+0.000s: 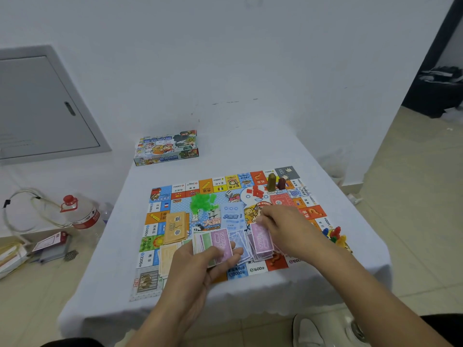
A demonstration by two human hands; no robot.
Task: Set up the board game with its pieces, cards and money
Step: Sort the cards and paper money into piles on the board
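The colourful game board (pixel 160 196) lies flat on the white-clothed table. My left hand (pixel 200 264) holds a fanned stack of paper money (pixel 215 242), a purple 500 note on top. My right hand (pixel 280 226) pinches a purple note (pixel 261 240) over a loose pile of notes on the board. An orange card stack (pixel 175 227) lies at the left. Green plastic houses (pixel 201 201), red houses (pixel 256 191), a white die (pixel 228 194) and a red card deck (pixel 281 200) sit mid-board. Coloured pawns (pixel 335 235) stand at the right edge.
The game box (pixel 166 147) sits at the table's far left corner. Two tall pieces, gold and dark red (pixel 275 182), stand at the board's far corner. On the floor to the left are a water jug (pixel 82 214), cables and papers. The wall is close behind the table.
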